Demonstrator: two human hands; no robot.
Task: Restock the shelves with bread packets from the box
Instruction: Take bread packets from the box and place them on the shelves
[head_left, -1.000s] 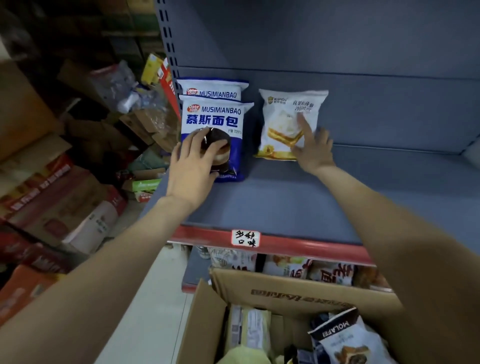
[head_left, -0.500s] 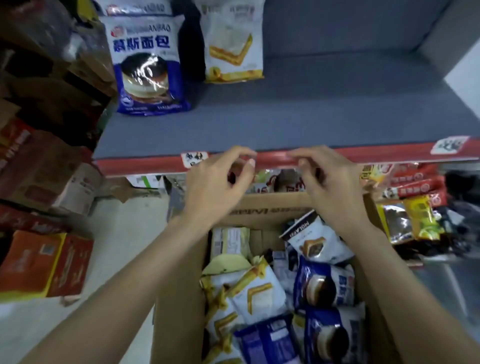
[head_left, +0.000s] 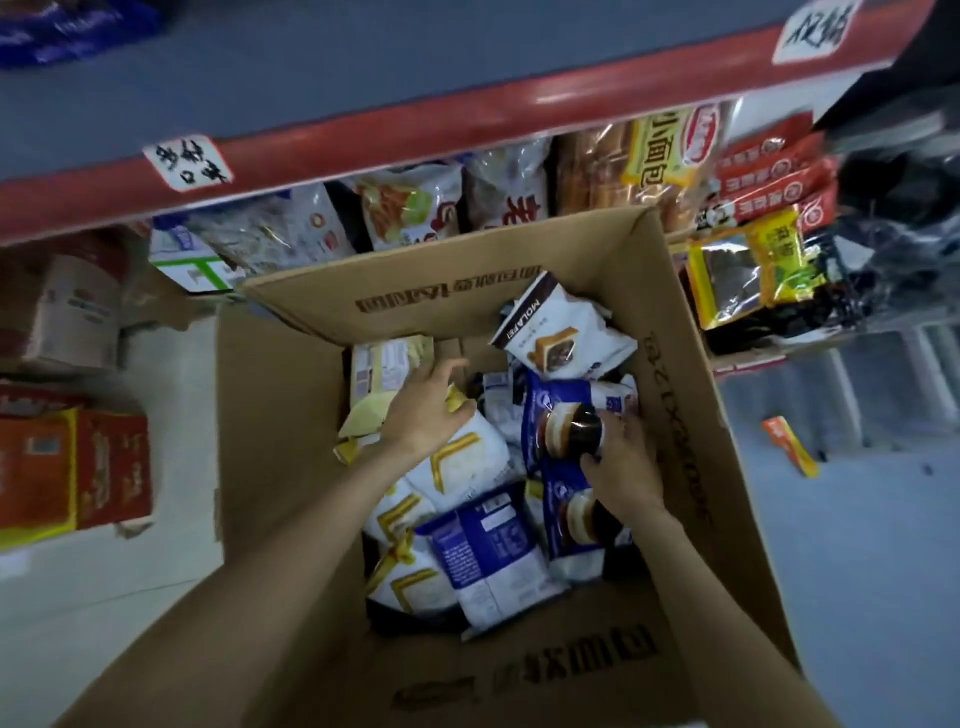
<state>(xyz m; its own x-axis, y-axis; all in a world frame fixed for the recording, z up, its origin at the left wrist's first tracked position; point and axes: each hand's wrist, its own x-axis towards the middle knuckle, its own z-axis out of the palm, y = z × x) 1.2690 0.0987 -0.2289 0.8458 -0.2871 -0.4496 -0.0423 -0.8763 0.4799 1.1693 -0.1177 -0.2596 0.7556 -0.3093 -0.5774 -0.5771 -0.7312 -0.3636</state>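
Both arms are reaching down into the open cardboard box (head_left: 291, 415), which is sitting on the floor right in front of the shelves. The box is holding a loose pile of bread packets: white ones with yellow trim on the left, blue-and-white ones on the right, and a white MOLAFEI packet (head_left: 558, 332) leaning up against the far right corner.

The left hand (head_left: 426, 410) is lying over a white-and-yellow packet (head_left: 462, 457) near the middle of the pile, fingers fairly relaxed and spread toward the far wall of the box. Whether it's actually gripping that packet or just resting on it, I honestly can't tell, since the fingertips are kind of blurred.

The right hand (head_left: 621, 462) is closing around a blue packet (head_left: 563, 421) with a dark round cake picture on it, thumb and fingers curling round its right-hand edge. That packet is still lying in the box on top of the others. Another blue packet (head_left: 488, 545) is lying back side up closer to the camera.

Above the box, the red shelf edge (head_left: 415, 124) is running across the view with a handwritten white label (head_left: 189, 162) stuck on it. The lower shelf behind the box is showing a row of assorted snack bags (head_left: 410, 205). Red and orange cartons (head_left: 72, 467) are sitting on the floor off to the left.
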